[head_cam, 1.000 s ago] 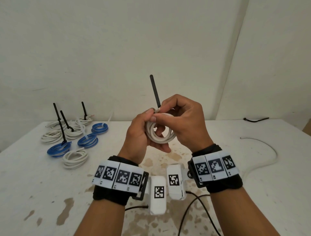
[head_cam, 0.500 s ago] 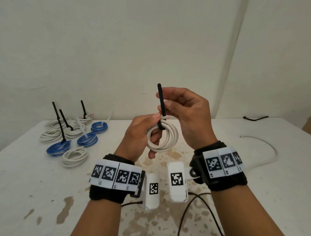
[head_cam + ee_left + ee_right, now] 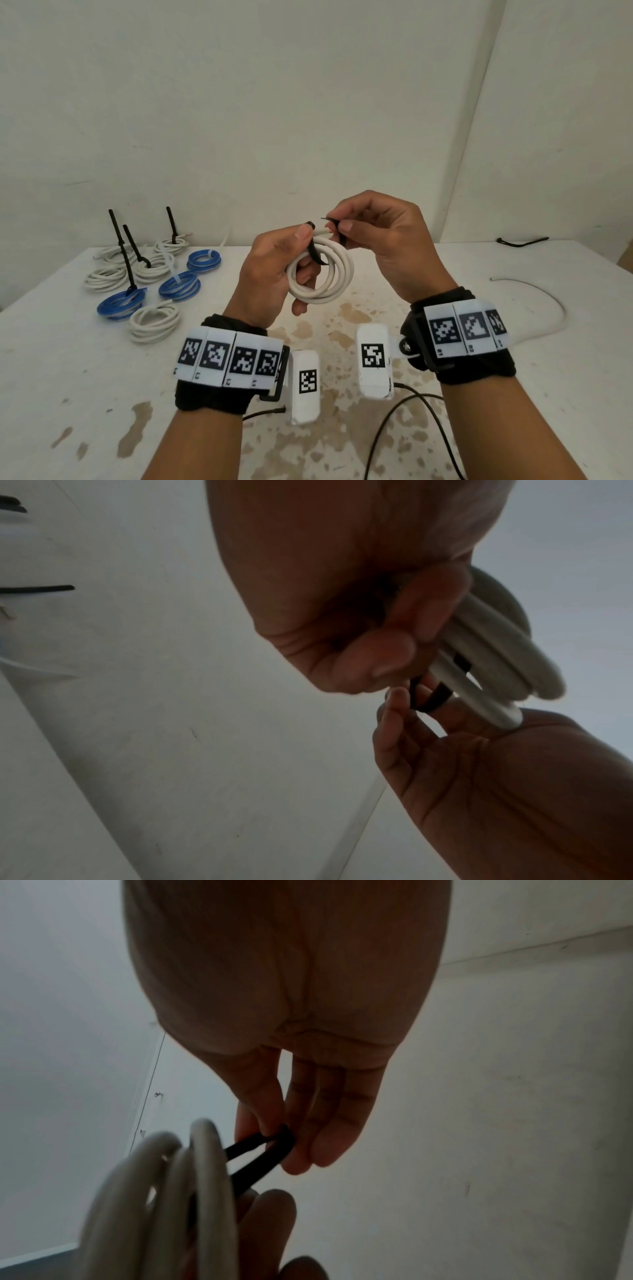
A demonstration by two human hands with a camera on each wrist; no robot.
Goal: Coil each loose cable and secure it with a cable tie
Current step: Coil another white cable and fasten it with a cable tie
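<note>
Where the black cable tie [image 3: 317, 255] stood straight up a moment ago, the right hand [image 3: 383, 240] now pinches it bent over the white coil [image 3: 322, 274] gripped in the left hand [image 3: 270, 270] above the desk [image 3: 513, 342], so closing the loop looks imminent.

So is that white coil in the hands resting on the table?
No, the left hand holds the white coil up in the air, clear above the table, while the right hand pinches the black cable tie.
</note>
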